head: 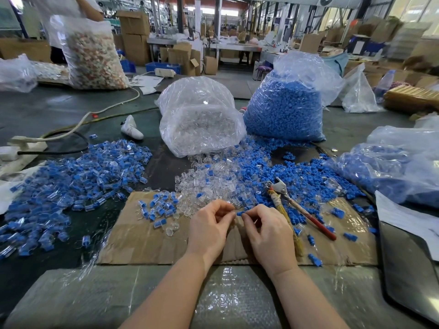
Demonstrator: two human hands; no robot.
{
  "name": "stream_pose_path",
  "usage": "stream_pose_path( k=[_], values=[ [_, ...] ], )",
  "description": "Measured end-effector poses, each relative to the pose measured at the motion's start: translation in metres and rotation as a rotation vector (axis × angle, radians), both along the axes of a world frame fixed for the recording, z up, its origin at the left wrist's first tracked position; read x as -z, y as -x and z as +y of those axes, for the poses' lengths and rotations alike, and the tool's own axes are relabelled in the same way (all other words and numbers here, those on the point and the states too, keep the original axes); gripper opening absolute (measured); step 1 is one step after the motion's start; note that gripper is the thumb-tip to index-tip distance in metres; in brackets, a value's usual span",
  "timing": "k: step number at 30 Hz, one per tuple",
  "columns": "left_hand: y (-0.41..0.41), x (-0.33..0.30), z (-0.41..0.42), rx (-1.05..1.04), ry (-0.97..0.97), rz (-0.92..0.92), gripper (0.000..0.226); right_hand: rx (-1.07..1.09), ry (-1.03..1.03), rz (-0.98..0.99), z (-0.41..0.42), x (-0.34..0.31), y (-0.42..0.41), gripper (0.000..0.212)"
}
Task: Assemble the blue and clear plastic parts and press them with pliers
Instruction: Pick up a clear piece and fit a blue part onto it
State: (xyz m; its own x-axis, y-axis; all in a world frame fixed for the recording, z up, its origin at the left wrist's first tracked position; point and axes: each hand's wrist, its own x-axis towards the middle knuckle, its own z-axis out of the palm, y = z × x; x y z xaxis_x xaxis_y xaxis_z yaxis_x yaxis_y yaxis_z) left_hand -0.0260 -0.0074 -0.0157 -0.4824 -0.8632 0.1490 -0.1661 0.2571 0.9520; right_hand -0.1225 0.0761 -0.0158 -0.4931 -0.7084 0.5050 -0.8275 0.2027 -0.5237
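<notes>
Over the near middle of a flat brown cardboard sheet (147,238) the two hands meet, fingertips almost touching. The right hand (266,236) pinches a small blue plastic part (240,213) between thumb and forefinger, its other fingers curled under. The left hand (210,230) has its thumb and fingers curled together at the tips, close against the blue part; whether a clear piece sits between them cannot be told.

Just beyond the hands lies a loose heap of small clear plastic shells (204,186), spilling from an open transparent bag of the same shells (199,117) in the far middle. To the right of that bag stands a taller transparent bag packed with blue plastic parts (285,110), and more loose blue parts (306,172) are scattered around its foot and across the right side of the cardboard. A pair of metal pliers with one red handle and one tape-wrapped handle (292,205) lies on the cardboard just right of the right hand, head pointing far and handles pointing near.

On the left, a broad pile of joined blue-and-clear pieces (71,181) covers the dark table, and a smaller cluster of them (159,207) rests on the cardboard left of the hands. At the far right sits another crumpled bag with blue parts (392,167). A white power strip with its cable (26,146) lies at the far left.
</notes>
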Motion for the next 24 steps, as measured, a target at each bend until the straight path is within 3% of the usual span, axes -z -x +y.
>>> stream_pose_path(
  k=[15, 24],
  values=[
    [-0.0028, -0.0029, 0.002, 0.054, -0.051, 0.03, 0.013, -0.007, -0.072, 0.012, -0.0017, 0.0045, 0.0002, 0.016],
    [-0.0017, -0.002, 0.0013, 0.041, -0.032, 0.016, 0.024, -0.041, -0.016, 0.022, -0.0007, 0.0018, -0.0005, 0.01]
  ],
)
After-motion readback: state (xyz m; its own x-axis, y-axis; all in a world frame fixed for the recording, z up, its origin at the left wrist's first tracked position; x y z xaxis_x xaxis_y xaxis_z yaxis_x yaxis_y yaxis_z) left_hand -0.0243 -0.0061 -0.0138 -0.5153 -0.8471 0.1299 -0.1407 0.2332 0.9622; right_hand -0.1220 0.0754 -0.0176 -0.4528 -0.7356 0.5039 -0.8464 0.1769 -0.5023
